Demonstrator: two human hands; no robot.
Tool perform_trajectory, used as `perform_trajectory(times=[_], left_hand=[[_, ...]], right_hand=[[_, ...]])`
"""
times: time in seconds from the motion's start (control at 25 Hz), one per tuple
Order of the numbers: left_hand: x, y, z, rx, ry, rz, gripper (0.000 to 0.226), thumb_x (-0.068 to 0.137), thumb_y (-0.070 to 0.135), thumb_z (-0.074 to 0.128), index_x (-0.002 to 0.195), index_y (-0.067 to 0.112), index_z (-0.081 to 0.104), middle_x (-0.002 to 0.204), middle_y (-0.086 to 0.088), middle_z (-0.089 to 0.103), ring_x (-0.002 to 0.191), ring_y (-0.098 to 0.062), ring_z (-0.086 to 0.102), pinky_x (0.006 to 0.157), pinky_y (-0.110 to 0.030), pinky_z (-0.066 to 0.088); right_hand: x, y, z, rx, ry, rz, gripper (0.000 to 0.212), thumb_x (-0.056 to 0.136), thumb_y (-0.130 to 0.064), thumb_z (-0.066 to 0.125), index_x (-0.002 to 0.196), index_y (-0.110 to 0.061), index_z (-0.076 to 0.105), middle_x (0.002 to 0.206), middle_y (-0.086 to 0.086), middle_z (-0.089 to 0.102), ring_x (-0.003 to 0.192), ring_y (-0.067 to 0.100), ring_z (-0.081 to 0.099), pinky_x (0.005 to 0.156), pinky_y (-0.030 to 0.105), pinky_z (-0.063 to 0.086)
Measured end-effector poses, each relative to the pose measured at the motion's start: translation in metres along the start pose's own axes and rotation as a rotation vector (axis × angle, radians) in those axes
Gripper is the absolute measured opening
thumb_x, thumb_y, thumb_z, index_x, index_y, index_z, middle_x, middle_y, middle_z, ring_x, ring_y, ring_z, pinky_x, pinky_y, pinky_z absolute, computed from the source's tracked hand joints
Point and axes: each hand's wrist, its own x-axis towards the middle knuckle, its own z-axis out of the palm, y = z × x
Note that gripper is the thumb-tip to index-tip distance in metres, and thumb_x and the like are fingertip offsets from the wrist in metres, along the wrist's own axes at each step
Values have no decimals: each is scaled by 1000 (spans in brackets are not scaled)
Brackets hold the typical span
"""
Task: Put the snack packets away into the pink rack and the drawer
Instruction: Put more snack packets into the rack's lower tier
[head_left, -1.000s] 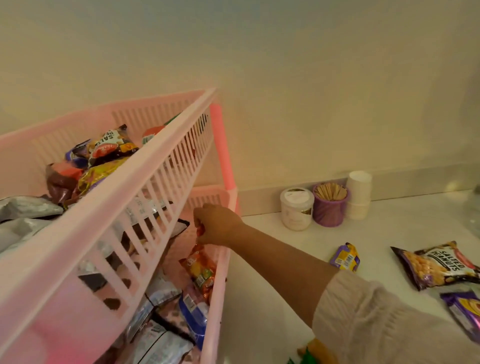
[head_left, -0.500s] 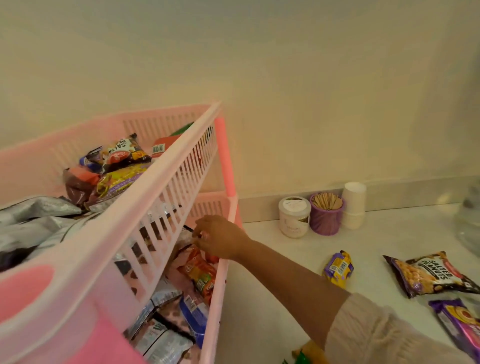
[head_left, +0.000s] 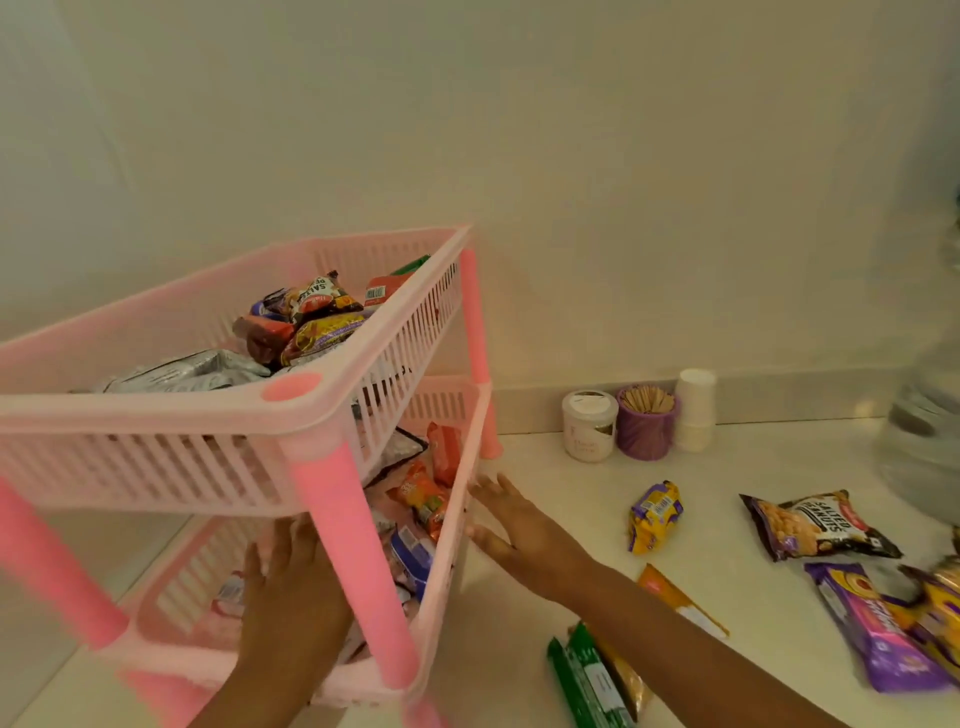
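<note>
The pink rack (head_left: 332, 402) stands at the left with two tiers, both holding several snack packets. An orange packet (head_left: 423, 499) lies in the lower tier. My right hand (head_left: 511, 527) is open, fingers spread, just outside the lower tier's right wall. My left hand (head_left: 291, 592) reaches into the lower tier from the front, palm flat, behind the pink leg; it holds nothing that I can see. On the counter lie a salted peanuts packet (head_left: 815, 525), a small yellow-purple packet (head_left: 654, 514), a purple packet (head_left: 872, 623) and green packets (head_left: 587, 680).
Against the back ledge stand a white lidded tub (head_left: 589, 426), a purple cup of wooden sticks (head_left: 647, 423) and stacked white paper cups (head_left: 693, 408). A clear container (head_left: 924, 441) is at the right edge. The wall runs close behind the rack.
My right hand has let go of the orange packet in the lower tier and pulled out to the rack's right side. My left hand has come into view at the lower tier.
</note>
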Motion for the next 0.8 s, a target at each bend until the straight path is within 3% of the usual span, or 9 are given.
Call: perform_trajectory(times=[0.12, 0.24, 0.36, 0.44, 0.52, 0.56, 0.64, 0.68, 0.8], left_hand=[[-34, 1, 15, -91, 89, 22, 71, 90, 55, 13, 148, 18, -4, 157, -3, -9, 143, -25, -13, 116, -49, 4], [-74, 15, 31, -350, 169, 20, 85, 76, 59, 1, 143, 14, 28, 154, -1, 20, 144, -26, 13, 112, -55, 17], [-109, 25, 46, -344, 106, 48, 106, 76, 76, -5, 132, 2, 46, 143, -16, 40, 128, -45, 39, 95, -71, 32], [-131, 37, 57, -265, 60, 81, 100, 82, 72, -3, 129, -3, 43, 148, -16, 34, 114, -53, 48, 80, -79, 32], [-151, 61, 63, -228, 25, 181, 89, 84, 68, -4, 136, 4, 31, 155, -8, 12, 107, -52, 53, 72, -80, 34], [-156, 77, 66, -202, -3, 237, 90, 82, 69, -6, 142, 10, 25, 156, -9, 13, 108, -51, 53, 71, -78, 38], [-163, 107, 72, -197, -5, 291, 85, 75, 73, -9, 144, 28, 12, 154, -12, 19, 124, -45, 44, 80, -70, 45], [-166, 120, 73, -257, 27, 328, 79, 77, 72, -7, 144, 33, 10, 155, -4, 18, 131, -37, 38, 79, -65, 48], [-169, 148, 97, -359, 124, 448, 69, 86, 64, -1, 146, 29, -7, 154, 14, -18, 142, -15, -1, 72, -57, 51]], right_hand=[[-36, 15, 1, 28, 59, 13, 56, 94, -49, 40, 144, -35, 22, 156, -11, 11, 143, 5, -5, 113, 29, 11], [-72, 30, 4, -4, 109, 48, 52, 94, -44, 44, 143, -31, 29, 156, -8, 14, 144, 8, -3, 111, 27, 16], [-105, 43, 8, -20, 154, 70, 47, 94, -33, 49, 139, -29, 36, 155, -7, 17, 143, 7, 1, 108, 20, 15], [-126, 51, 6, 13, 172, 70, 44, 93, -23, 51, 137, -24, 42, 154, -4, 22, 141, 4, 4, 108, 16, 13], [-147, 61, 0, 8, 164, 84, 43, 93, -19, 51, 135, -22, 44, 153, -4, 24, 141, 5, 10, 109, 18, 16], [-158, 67, -6, -11, 169, 96, 43, 92, -20, 51, 134, -23, 45, 153, -5, 26, 142, 7, 15, 108, 18, 20], [-176, 78, -15, -56, 185, 126, 42, 92, -23, 51, 134, -26, 46, 152, -8, 27, 141, 9, 22, 105, 18, 25], [-184, 83, -19, -83, 173, 142, 43, 92, -25, 50, 135, -27, 44, 153, -8, 25, 143, 9, 18, 106, 18, 24], [-205, 97, -28, -185, 118, 189, 48, 92, -26, 48, 139, -28, 37, 156, -8, 15, 145, 10, 6, 112, 22, 18]])
